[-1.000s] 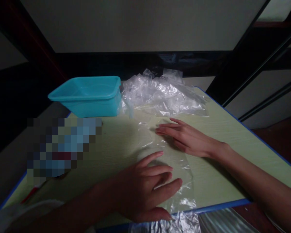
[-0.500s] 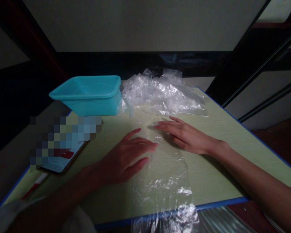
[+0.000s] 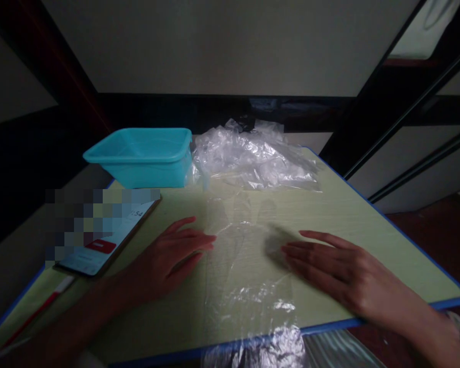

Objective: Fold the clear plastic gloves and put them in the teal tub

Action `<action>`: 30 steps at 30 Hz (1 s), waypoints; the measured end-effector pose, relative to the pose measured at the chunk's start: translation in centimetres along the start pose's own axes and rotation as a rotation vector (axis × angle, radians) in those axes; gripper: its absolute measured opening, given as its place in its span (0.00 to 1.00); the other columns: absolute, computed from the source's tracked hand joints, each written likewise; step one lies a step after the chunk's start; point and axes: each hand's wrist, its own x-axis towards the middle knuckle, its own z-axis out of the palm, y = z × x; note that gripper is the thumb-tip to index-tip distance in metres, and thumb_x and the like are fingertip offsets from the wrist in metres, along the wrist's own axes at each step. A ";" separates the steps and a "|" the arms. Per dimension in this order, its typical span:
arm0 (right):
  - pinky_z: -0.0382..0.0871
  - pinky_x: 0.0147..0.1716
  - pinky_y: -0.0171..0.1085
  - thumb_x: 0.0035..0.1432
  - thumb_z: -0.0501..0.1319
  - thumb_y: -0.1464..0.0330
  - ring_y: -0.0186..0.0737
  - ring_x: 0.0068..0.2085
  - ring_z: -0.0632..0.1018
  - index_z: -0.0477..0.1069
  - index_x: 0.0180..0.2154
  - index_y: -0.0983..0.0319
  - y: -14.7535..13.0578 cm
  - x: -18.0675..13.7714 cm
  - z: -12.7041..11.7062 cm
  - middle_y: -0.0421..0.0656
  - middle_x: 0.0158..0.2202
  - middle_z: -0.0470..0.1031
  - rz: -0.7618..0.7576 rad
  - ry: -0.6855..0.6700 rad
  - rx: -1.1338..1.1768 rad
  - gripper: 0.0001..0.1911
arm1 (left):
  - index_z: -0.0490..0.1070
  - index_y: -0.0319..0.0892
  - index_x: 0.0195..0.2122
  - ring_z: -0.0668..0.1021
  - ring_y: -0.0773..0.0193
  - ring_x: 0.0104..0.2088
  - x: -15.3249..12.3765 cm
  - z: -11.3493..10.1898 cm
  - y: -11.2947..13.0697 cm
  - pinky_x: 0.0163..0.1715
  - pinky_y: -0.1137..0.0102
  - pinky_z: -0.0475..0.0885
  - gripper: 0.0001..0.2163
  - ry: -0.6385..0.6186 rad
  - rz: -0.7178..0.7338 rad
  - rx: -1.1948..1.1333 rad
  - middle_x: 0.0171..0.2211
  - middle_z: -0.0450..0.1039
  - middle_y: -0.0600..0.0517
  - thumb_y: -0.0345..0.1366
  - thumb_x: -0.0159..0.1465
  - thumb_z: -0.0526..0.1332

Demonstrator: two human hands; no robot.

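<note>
A clear plastic glove (image 3: 245, 266) lies flat on the pale green table (image 3: 368, 225), its cuff hanging over the near edge. My left hand (image 3: 168, 255) rests open on the table at the glove's left edge, fingertips touching the plastic. On the glove's right side my right hand (image 3: 337, 273) is open and flat, its fingers pointing left and touching the film. Neither hand holds anything.
A teal plastic tub (image 3: 141, 156) stands at the back left. Beside it lies a heap of clear plastic gloves (image 3: 253, 156). A phone (image 3: 103, 240) lies at the left, with a red-and-white pen (image 3: 38, 309) near the front left edge. The table has a blue rim.
My left hand slid from the glove's cuff up and left to its left edge. My right hand drew back from the glove's fingers toward the near right. The view shifted slightly.
</note>
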 end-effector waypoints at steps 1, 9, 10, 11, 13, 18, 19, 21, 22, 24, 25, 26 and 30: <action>0.71 0.49 0.42 0.66 0.45 0.75 0.38 0.43 0.78 0.71 0.44 0.63 -0.7 -0.7 -0.1 0.45 0.41 0.79 0.047 0.035 0.031 0.17 | 0.67 0.42 0.44 0.78 0.64 0.40 -0.1 0.0 0.1 0.54 0.57 0.66 0.11 -0.001 -0.003 -0.006 0.38 0.78 0.51 0.25 0.63 0.52; 0.71 0.50 0.47 0.60 0.52 0.54 0.47 0.57 0.67 0.49 0.63 0.63 -4.9 -4.3 1.6 0.46 0.57 0.65 0.266 0.020 0.096 0.35 | 0.68 0.43 0.44 0.79 0.63 0.40 -0.5 0.5 0.4 0.50 0.61 0.70 0.11 -0.026 -0.024 -0.042 0.38 0.78 0.51 0.26 0.63 0.52; 0.70 0.51 0.45 0.60 0.53 0.55 0.46 0.57 0.66 0.49 0.63 0.63 -5.2 -4.1 1.8 0.46 0.57 0.65 0.251 0.004 0.089 0.34 | 0.67 0.43 0.44 0.79 0.63 0.40 -0.5 0.5 0.4 0.50 0.61 0.70 0.11 -0.027 -0.027 -0.042 0.38 0.78 0.51 0.26 0.63 0.52; 0.70 0.51 0.44 0.60 0.53 0.56 0.44 0.58 0.66 0.51 0.62 0.64 -5.5 -3.8 2.0 0.46 0.57 0.65 0.219 -0.011 0.076 0.33 | 0.67 0.42 0.44 0.79 0.63 0.40 -0.5 0.6 0.4 0.50 0.61 0.71 0.11 -0.028 -0.027 -0.042 0.38 0.78 0.51 0.25 0.63 0.51; 0.69 0.52 0.42 0.61 0.54 0.57 0.42 0.58 0.65 0.55 0.60 0.66 -5.9 -3.2 2.4 0.45 0.57 0.64 0.172 -0.043 0.033 0.30 | 0.67 0.42 0.44 0.78 0.64 0.41 -0.4 0.7 0.4 0.50 0.62 0.70 0.11 -0.035 -0.022 -0.037 0.39 0.77 0.51 0.25 0.63 0.51; 0.68 0.52 0.43 0.64 0.49 0.67 0.44 0.58 0.66 0.62 0.56 0.70 -6.2 -2.3 2.9 0.47 0.58 0.62 0.071 -0.069 -0.057 0.21 | 0.66 0.40 0.45 0.78 0.65 0.41 -0.5 0.8 0.4 0.51 0.63 0.69 0.11 -0.037 -0.007 -0.023 0.39 0.77 0.51 0.25 0.63 0.52; 0.68 0.53 0.43 0.65 0.47 0.70 0.43 0.57 0.66 0.62 0.56 0.70 -6.1 -2.2 2.9 0.47 0.58 0.62 0.054 -0.076 -0.056 0.20 | 0.66 0.40 0.44 0.78 0.65 0.40 -0.5 0.8 0.4 0.51 0.63 0.69 0.11 -0.028 -0.002 -0.026 0.39 0.77 0.51 0.25 0.63 0.52; 0.67 0.54 0.42 0.64 0.46 0.74 0.42 0.57 0.67 0.63 0.55 0.69 -6.1 -2.2 3.0 0.46 0.58 0.63 0.043 -0.059 -0.043 0.20 | 0.66 0.40 0.45 0.78 0.65 0.41 -0.6 0.8 0.4 0.51 0.62 0.69 0.11 -0.043 -0.003 -0.025 0.40 0.77 0.51 0.24 0.63 0.52; 0.66 0.54 0.41 0.65 0.46 0.73 0.41 0.57 0.67 0.64 0.55 0.69 -6.0 -2.2 2.9 0.45 0.58 0.63 0.049 -0.042 -0.033 0.20 | 0.66 0.40 0.45 0.78 0.65 0.42 -0.6 0.8 0.4 0.51 0.63 0.69 0.11 -0.046 -0.004 -0.023 0.40 0.77 0.51 0.25 0.63 0.52; 0.66 0.54 0.39 0.65 0.47 0.69 0.40 0.56 0.68 0.65 0.54 0.69 -6.0 -2.0 2.9 0.45 0.57 0.65 0.066 -0.007 -0.015 0.19 | 0.66 0.41 0.46 0.77 0.64 0.42 -0.7 0.7 0.4 0.51 0.63 0.69 0.12 -0.062 -0.017 -0.018 0.40 0.77 0.52 0.25 0.63 0.52; 0.67 0.54 0.38 0.65 0.49 0.67 0.40 0.56 0.68 0.65 0.54 0.69 -5.9 -1.8 2.8 0.46 0.56 0.65 0.068 0.001 -0.010 0.19 | 0.66 0.41 0.46 0.77 0.64 0.42 -0.7 0.7 0.5 0.51 0.63 0.69 0.11 -0.056 -0.014 -0.020 0.40 0.77 0.52 0.25 0.63 0.52; 0.68 0.53 0.39 0.65 0.50 0.66 0.41 0.56 0.69 0.66 0.54 0.69 -5.9 -1.7 2.8 0.46 0.56 0.66 0.065 0.001 -0.006 0.20 | 0.66 0.41 0.46 0.77 0.65 0.43 -0.6 0.7 0.5 0.51 0.64 0.69 0.12 -0.067 -0.018 -0.019 0.41 0.76 0.52 0.25 0.63 0.53; 0.71 0.51 0.41 0.64 0.52 0.66 0.43 0.55 0.70 0.66 0.53 0.69 -5.9 -1.1 2.9 0.47 0.54 0.68 0.016 -0.023 0.000 0.20 | 0.66 0.41 0.47 0.77 0.66 0.43 -0.6 0.5 0.6 0.52 0.65 0.68 0.13 -0.068 -0.025 -0.029 0.41 0.76 0.53 0.23 0.63 0.53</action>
